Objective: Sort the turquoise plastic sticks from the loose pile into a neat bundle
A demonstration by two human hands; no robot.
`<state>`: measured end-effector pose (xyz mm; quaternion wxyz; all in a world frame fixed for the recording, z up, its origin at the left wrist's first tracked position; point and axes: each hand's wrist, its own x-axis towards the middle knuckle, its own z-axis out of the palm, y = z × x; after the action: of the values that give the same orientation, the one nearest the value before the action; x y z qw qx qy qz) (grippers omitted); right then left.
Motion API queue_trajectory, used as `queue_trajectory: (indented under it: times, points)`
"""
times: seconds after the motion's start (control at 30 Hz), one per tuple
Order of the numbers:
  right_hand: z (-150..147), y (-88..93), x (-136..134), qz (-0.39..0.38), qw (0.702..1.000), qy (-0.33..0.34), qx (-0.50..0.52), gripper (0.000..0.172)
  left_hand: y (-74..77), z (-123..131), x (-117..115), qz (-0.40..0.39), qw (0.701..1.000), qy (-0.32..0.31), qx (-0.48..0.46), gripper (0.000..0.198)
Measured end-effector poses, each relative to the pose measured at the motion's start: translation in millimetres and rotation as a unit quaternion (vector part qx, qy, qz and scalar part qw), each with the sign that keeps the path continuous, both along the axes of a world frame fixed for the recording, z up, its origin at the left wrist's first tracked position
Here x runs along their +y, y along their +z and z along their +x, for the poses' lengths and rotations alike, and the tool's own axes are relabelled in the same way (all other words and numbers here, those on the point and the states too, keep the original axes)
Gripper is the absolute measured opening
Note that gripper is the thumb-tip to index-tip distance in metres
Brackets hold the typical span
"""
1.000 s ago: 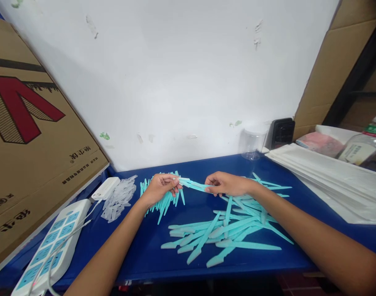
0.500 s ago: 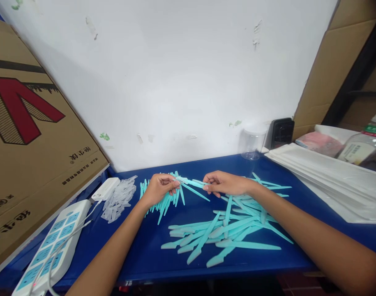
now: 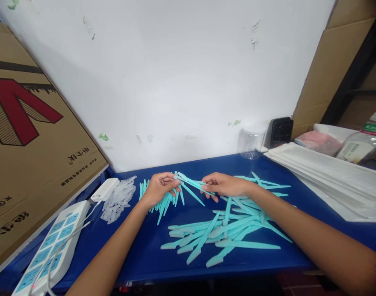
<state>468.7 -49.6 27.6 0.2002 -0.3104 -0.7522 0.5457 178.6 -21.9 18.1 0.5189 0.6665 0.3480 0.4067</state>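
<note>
Slim turquoise sticks (image 3: 190, 181) with pale heads stretch between my two hands. My left hand (image 3: 163, 188) pinches them near their heads, above a pile of similar turquoise sticks (image 3: 164, 205) on the blue table. The fingers of my right hand (image 3: 217, 185) are closed on the thin ends of the same sticks. Below and around my right hand lies a larger, loose heap of turquoise sticks (image 3: 234, 228), pointing various ways. Left of my left hand is a heap of small clear plastic pieces (image 3: 120, 199).
A white power strip (image 3: 55, 246) with cables and a white adapter (image 3: 105, 189) lie at the left, by a cardboard box (image 3: 36, 144). At the back right stand a clear jar (image 3: 252, 144) and a black object (image 3: 281, 131). White sheets (image 3: 326, 176) and a bottle (image 3: 362, 142) are at the right.
The held sticks have shifted in my fingers, and their thin ends now reach past my right fingertips. My right hand has changed its grip slightly; my left hand is almost in the same place.
</note>
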Motion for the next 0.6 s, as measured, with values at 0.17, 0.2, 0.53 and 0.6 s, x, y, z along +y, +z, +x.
queue_trajectory:
  times: [0.17,0.2,0.53,0.6]
  points:
    - [-4.0,-3.6,-0.7,-0.025,1.0,0.014,0.001,0.043,-1.1,0.4,-0.7,-0.014,1.0,-0.014,-0.005,0.034]
    - [-4.7,-3.6,-1.4,-0.033,0.999,0.013,0.001,0.042,-1.5,0.2,-0.6,-0.013,1.0,-0.015,-0.004,0.034]
    - [-6.2,-7.6,-3.1,-0.087,0.996,0.017,0.007,0.041,-0.3,-1.5,-0.5,0.021,1.0,0.007,0.003,0.037]
    - [-6.5,-10.4,-2.2,-0.098,0.995,0.021,0.005,0.041,0.4,-1.9,-1.0,0.03,0.999,0.004,0.015,0.04]
